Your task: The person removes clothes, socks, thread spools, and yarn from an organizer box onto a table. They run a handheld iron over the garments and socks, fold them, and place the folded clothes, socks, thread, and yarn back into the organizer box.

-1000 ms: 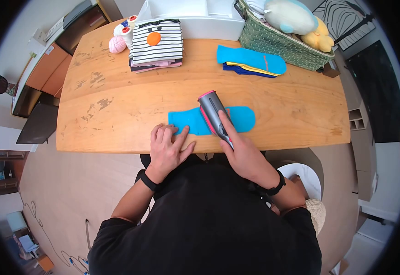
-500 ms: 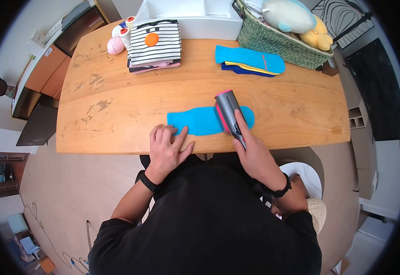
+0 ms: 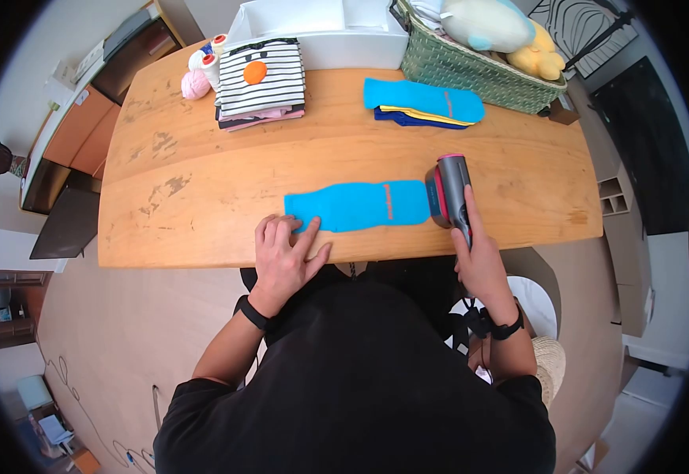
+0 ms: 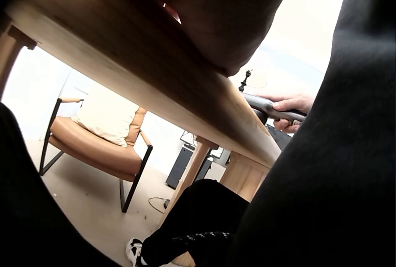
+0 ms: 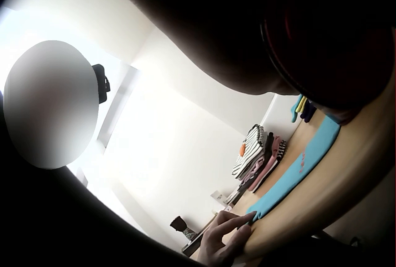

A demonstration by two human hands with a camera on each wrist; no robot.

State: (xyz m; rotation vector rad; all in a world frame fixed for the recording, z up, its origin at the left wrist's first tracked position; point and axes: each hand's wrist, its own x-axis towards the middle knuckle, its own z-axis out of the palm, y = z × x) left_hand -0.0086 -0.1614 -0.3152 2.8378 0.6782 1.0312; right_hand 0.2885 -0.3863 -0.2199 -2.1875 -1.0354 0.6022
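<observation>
A light blue sock [image 3: 360, 207] lies flat along the table's near side, its rounded toe to the right and pink lettering facing up. My left hand [image 3: 279, 254] rests its spread fingertips on the cuff end. In my right hand [image 3: 482, 265] I grip the handle of a grey handheld appliance with pink trim [image 3: 453, 186]. Its flat face is turned left, right at the sock's toe. The right wrist view shows the sock [image 5: 297, 177] stretched along the table, with my left hand [image 5: 226, 236] at its far end.
Behind lie stacked blue, yellow and navy socks [image 3: 423, 103] and folded clothes topped by a striped piece [image 3: 261, 87]. Yarn [image 3: 195, 85], a white divided box [image 3: 321, 47] and a green woven basket [image 3: 478, 75] of plush toys line the table's [image 3: 226, 166] back.
My right hand has slid the appliance rightward along the sock to beyond its toe, tilting its face up off the fabric and uncovering the pink lettering. My left hand has stayed on the cuff.
</observation>
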